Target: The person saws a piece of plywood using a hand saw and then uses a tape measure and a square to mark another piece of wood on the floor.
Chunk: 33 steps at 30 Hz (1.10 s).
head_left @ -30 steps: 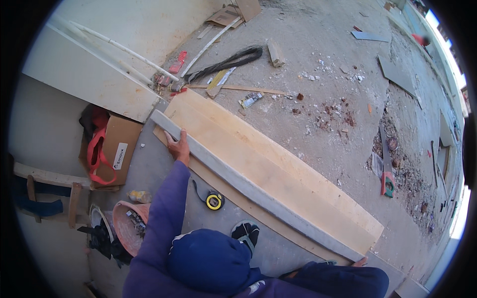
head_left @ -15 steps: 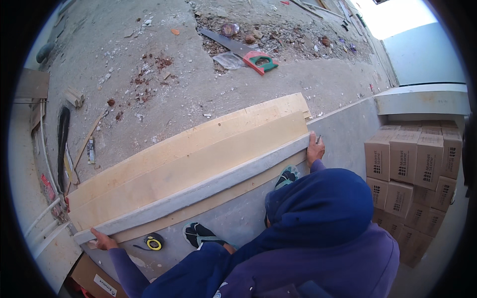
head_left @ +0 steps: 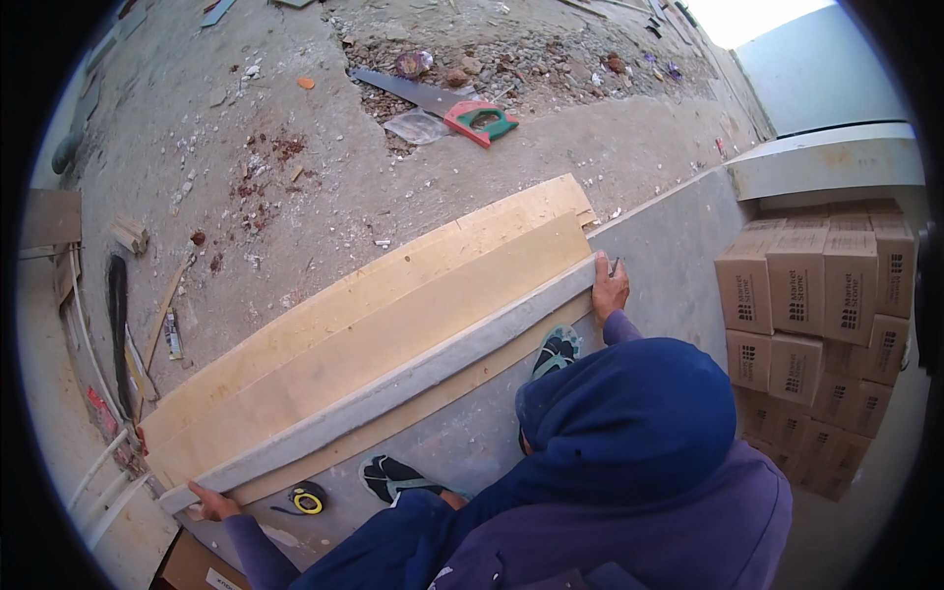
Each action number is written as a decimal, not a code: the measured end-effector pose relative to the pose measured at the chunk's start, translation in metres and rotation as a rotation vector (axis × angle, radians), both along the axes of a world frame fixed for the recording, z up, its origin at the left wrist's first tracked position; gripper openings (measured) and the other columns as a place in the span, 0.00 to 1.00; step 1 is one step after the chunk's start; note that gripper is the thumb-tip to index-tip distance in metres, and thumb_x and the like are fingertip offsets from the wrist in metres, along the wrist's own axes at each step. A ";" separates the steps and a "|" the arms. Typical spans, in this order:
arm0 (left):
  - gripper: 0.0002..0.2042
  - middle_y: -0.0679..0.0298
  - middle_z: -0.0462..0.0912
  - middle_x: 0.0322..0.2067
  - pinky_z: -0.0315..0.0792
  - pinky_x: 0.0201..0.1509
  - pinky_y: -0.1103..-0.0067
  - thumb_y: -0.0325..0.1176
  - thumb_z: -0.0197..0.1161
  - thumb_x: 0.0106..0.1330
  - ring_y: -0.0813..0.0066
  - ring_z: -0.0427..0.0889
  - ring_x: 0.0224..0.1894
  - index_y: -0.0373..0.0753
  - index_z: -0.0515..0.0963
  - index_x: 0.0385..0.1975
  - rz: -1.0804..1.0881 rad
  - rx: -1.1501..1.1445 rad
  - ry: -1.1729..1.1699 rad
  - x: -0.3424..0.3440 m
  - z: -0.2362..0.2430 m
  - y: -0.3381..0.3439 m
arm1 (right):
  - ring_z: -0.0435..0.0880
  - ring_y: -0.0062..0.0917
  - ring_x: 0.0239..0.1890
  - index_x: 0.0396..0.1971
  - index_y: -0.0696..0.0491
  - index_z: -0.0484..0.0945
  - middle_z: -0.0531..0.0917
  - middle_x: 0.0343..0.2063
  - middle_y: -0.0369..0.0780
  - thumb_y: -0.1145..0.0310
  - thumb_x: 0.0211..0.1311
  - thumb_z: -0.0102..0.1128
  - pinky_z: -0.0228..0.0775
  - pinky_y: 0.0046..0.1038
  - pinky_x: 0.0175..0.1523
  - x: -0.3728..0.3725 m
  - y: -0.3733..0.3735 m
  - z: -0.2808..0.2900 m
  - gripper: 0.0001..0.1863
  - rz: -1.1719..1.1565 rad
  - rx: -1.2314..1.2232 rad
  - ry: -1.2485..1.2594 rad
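Observation:
A long grey-white straight bar lies lengthwise across pale plywood, slanting from lower left up to the right. My left hand is closed around its near left end. At the far right end, my right hand grips the same bar, with a small dark pointed thing, perhaps a pencil, poking out by its fingers. Beyond the bar are an inner plywood piece and a wider one under or behind it. A plywood strip shows along the bar's near side.
A yellow-and-black tape measure sits near my left hand, beside my sandalled foot. Farther off, a handsaw with a red-green handle rests by rubble. Stacked cardboard boxes stand at right; black tubing and wood scraps lie left.
The whole view has shifted slightly, so the saw and rubble appear farther left and higher. Both hands keep their hold on the bar, which looks unmoved on the plywood.

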<state>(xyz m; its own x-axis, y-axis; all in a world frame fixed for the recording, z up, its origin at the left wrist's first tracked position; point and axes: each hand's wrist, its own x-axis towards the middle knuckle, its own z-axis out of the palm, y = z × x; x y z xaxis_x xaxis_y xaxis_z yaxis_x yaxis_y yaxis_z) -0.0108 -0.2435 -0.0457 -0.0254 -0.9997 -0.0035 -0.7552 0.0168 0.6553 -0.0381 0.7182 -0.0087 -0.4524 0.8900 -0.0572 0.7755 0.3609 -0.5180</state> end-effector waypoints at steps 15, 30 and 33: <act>0.54 0.34 0.72 0.71 0.75 0.71 0.63 0.61 0.70 0.69 0.42 0.80 0.67 0.22 0.54 0.80 -0.110 -0.127 0.006 -0.009 0.027 0.026 | 0.82 0.53 0.65 0.61 0.65 0.80 0.85 0.58 0.60 0.29 0.71 0.59 0.70 0.44 0.70 0.001 0.043 -0.011 0.47 0.090 0.001 -0.161; 0.77 0.35 0.41 0.83 0.47 0.85 0.46 0.68 0.84 0.46 0.45 0.43 0.87 0.21 0.41 0.82 -0.723 0.221 -0.748 -0.004 0.119 0.068 | 0.74 0.34 0.32 0.42 0.59 0.76 0.76 0.33 0.45 0.61 0.78 0.63 0.67 0.41 0.41 -0.295 -0.093 0.198 0.15 1.360 0.410 -0.139; 0.78 0.39 0.39 0.84 0.44 0.85 0.43 0.67 0.85 0.44 0.46 0.40 0.87 0.24 0.39 0.82 -0.708 0.217 -0.704 0.005 0.118 0.062 | 0.79 0.41 0.37 0.45 0.59 0.76 0.78 0.38 0.48 0.64 0.76 0.64 0.71 0.43 0.45 -0.323 -0.188 0.211 0.13 1.607 0.443 -0.063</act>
<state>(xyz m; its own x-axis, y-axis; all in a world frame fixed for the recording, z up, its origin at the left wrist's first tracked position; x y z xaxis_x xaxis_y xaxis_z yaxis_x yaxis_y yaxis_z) -0.0063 -0.1812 0.0725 -0.5321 -0.7322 -0.4252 -0.8331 0.5425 0.1084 -0.3609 0.5307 0.2027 -0.8681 -0.4963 0.0027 -0.4911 0.8582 -0.1491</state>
